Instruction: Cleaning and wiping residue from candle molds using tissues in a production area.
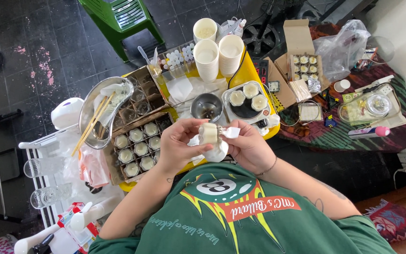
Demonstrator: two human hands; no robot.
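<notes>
While the cardboard box of filled glasses (135,148) waits at nine o'clock, the left hand (179,143) grips a small wax-filled candle glass (208,133) lying sideways, long axis toward twelve (mouth direction unclear); the right hand (247,148) pinches a white label (231,132) against it.

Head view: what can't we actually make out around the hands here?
- Small cream jar: its base and far side, hidden by the left hand and right hand.
- White tissue: mostly covered by both palms.
- White scrap at the right fingertips: too small to identify.
- Steel bowl: contents too dark to tell.
- Cardboard tray: near corner hidden by the left forearm.
</notes>
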